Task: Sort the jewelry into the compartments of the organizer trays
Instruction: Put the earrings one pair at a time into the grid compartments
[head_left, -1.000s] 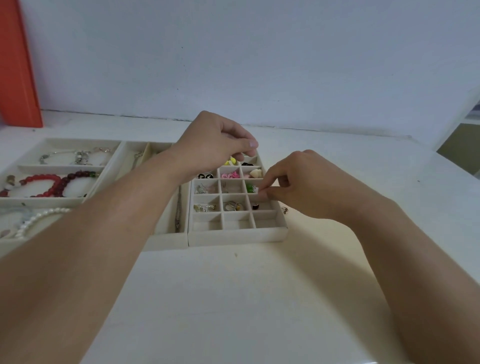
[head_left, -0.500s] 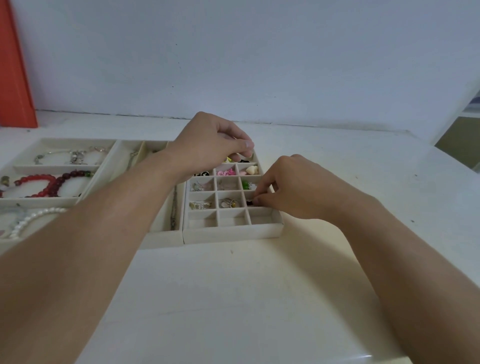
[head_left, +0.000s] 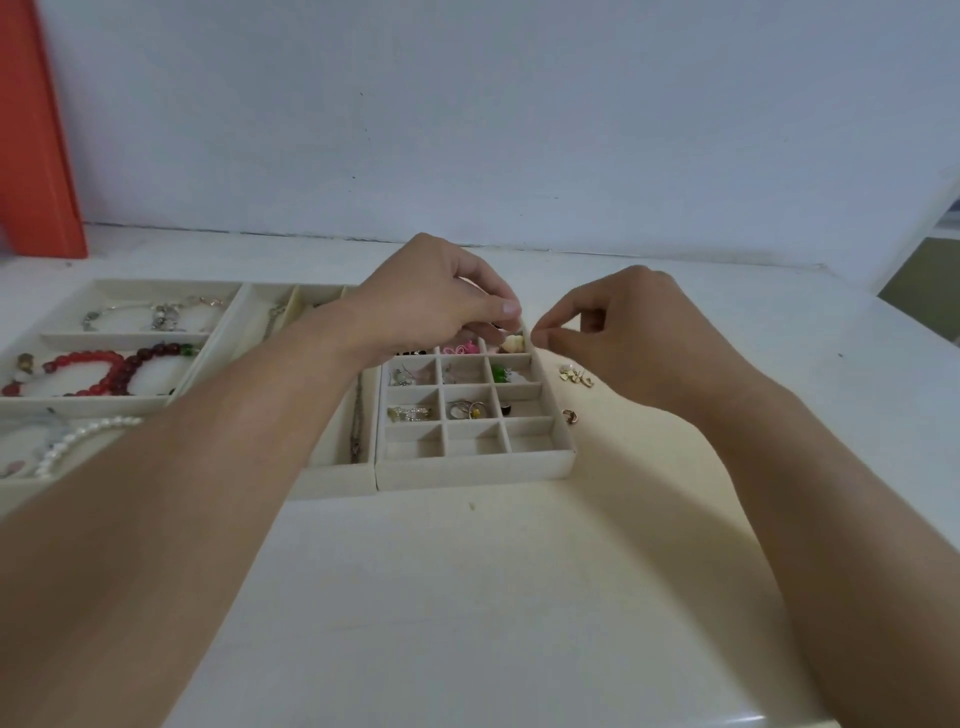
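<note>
I read this as mid-sort into the small grid tray (head_left: 475, 470). Left hand (head_left: 431, 306) and right hand (head_left: 631, 332) both pinched over its far row; can't tell what either holds. Next: loose gold pieces (head_left: 575, 375) right of tray.

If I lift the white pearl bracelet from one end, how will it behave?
The white pearl bracelet would probably hang limp, since it lies in a loose curve. Its round beads look smooth, so it may slip. It seems light for its length.
</note>
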